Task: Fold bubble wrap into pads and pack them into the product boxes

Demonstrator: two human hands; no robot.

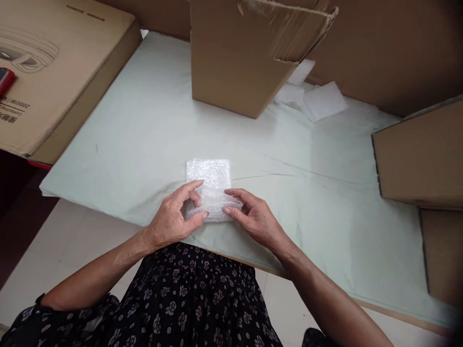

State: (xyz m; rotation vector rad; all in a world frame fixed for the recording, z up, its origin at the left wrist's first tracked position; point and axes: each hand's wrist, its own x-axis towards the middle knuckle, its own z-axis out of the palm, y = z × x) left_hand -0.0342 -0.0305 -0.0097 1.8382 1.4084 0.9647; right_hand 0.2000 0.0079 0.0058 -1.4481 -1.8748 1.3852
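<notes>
A clear bubble wrap bag (209,169) lies flat near the table's front edge. Over its nearer part is a folded piece of bubble wrap (217,205), held between both my hands. My left hand (176,210) grips the left side, thumb on the near face and fingers curled over the far side. At the right side, my right hand (254,214) pinches the wrap between thumb and fingers. Whether anything is wrapped inside cannot be made out, and the border between the two layers is unclear.
A tall cardboard box (231,62) stands behind my hands. Several bubble wrap pieces (323,100) lie at its right. A large printed carton (72,72) with a red-edged device (6,79) is at left. More cardboard boxes (419,154) stand on the right. Pale cloth covers the table (137,130).
</notes>
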